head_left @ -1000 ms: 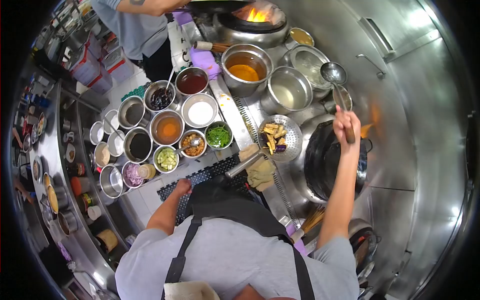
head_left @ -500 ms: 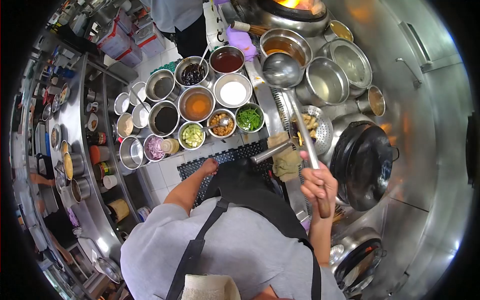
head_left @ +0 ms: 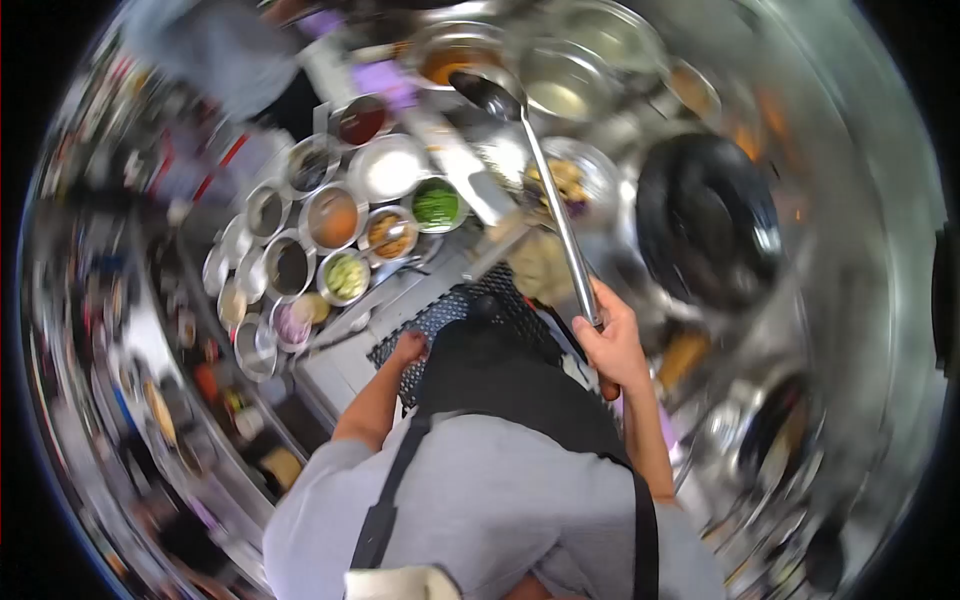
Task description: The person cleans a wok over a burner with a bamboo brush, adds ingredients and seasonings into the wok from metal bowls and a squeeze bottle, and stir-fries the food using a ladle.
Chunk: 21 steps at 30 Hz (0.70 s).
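Note:
My right hand (head_left: 612, 335) is closed around the lower handle of a long metal ladle (head_left: 560, 215). The ladle slants up and to the left, its bowl tilted and seen partly from the side, over the rims of the pots. Beneath the handle, a perforated strainer (head_left: 603, 185) holds pale yellowish food pieces (head_left: 563, 180); its handle (head_left: 497, 252) points toward me. My left hand (head_left: 408, 348) hangs low beside my black apron, fingers curled, with nothing visible in it. A large dark wok (head_left: 705, 220) sits right of the strainer.
Several metal bowls stand at the left, with chopped greens (head_left: 436, 204), pale green cubes (head_left: 345, 276) and a white ingredient (head_left: 388, 168). A pot of brown liquid (head_left: 455, 66) is at the back. A cloth (head_left: 540, 268) lies on the counter edge. Another person (head_left: 215, 50) stands upper left.
My right hand has turned over on the handle, and the ladle bowl has tipped from facing up to nearly edge-on. The whole view has shifted and blurred; my left hand stays low.

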Available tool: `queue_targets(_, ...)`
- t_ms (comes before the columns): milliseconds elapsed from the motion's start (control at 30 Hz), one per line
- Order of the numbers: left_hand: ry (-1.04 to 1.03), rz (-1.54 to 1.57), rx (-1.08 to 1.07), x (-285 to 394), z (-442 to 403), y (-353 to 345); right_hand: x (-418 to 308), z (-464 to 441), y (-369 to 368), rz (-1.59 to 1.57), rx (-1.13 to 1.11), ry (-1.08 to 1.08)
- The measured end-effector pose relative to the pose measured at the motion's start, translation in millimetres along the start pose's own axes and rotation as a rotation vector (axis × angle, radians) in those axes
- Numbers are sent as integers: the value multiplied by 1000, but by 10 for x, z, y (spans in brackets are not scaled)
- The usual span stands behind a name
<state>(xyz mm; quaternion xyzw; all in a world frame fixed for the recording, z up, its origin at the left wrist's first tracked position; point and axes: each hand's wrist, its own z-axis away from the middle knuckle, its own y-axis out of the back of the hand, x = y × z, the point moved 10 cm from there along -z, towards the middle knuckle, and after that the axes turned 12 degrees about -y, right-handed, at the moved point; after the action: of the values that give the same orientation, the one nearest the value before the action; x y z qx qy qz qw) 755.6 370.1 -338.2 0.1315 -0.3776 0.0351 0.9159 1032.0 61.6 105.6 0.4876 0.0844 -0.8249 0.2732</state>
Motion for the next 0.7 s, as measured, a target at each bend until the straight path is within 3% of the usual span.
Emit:
queue_targets(67, 111, 166, -60, -218, 18, -140, 204, 511, 573, -90, 181, 170)
queue_targets(267, 119, 103, -293, -592, -64, -481, 1482, 2139, 1832, 49, 1061, 158)
queue_targets(333, 138, -56, -317, -351, 45, -567, 2037, 2359, 1968, 75, 1197, 35)
queue_targets(400, 110, -166, -320, -2, 124, -678, 2838, 2492, 1906, -46, 1196, -281)
queue_targets(533, -9, -193, -307, 576, 22, -931, 3313, 2526, 1663, 100, 1262, -246)
queue_targets(633, -127, -223, -326, 1081, -12, -1162, 3758, 2411, 1497, 96, 1121, -542)
queue_targets(700, -170, -246, -360, 1339, 17, -1358, 3736, 2360, 1575, 298, 1070, -590)
